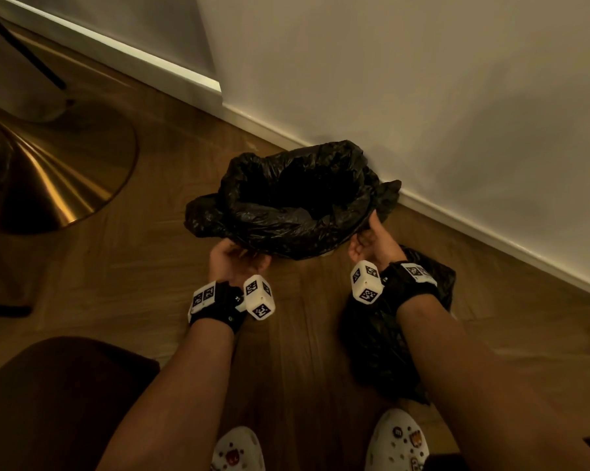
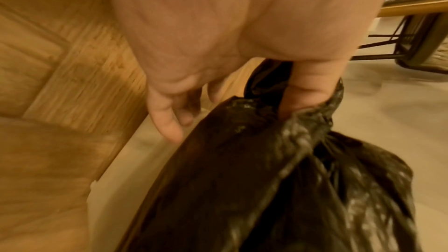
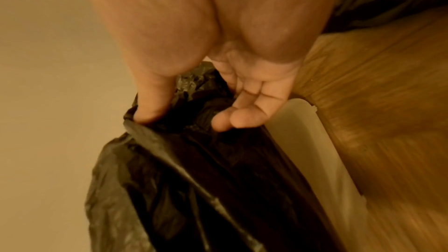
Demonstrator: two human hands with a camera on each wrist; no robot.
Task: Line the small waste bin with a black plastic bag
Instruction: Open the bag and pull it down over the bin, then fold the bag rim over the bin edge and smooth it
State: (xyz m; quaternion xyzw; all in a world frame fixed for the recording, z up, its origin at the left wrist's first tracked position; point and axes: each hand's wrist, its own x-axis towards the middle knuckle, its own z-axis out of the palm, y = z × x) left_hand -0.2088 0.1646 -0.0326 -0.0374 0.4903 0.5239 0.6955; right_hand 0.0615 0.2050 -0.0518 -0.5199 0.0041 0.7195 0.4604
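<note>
A black plastic bag (image 1: 293,198) hangs open over the small white waste bin (image 2: 126,179), which stands on the floor by the wall. In the head view the bag's folded-over rim hides nearly all of the bin. My left hand (image 1: 239,260) grips the rim at the near left, its thumb (image 2: 305,101) hooked inside the plastic and the fingers (image 2: 169,122) beside the bin wall. At the near right, my right hand (image 1: 368,236) pinches the bag (image 3: 194,179) between thumb (image 3: 150,106) and fingers (image 3: 242,116), just above the bin's edge (image 3: 310,150).
A second crumpled black bag (image 1: 382,351) lies on the wood floor under my right forearm. A brass conical base (image 1: 59,171) stands to the left and a dark brown seat (image 1: 48,402) at the near left. The white wall and skirting (image 1: 490,239) run right behind the bin.
</note>
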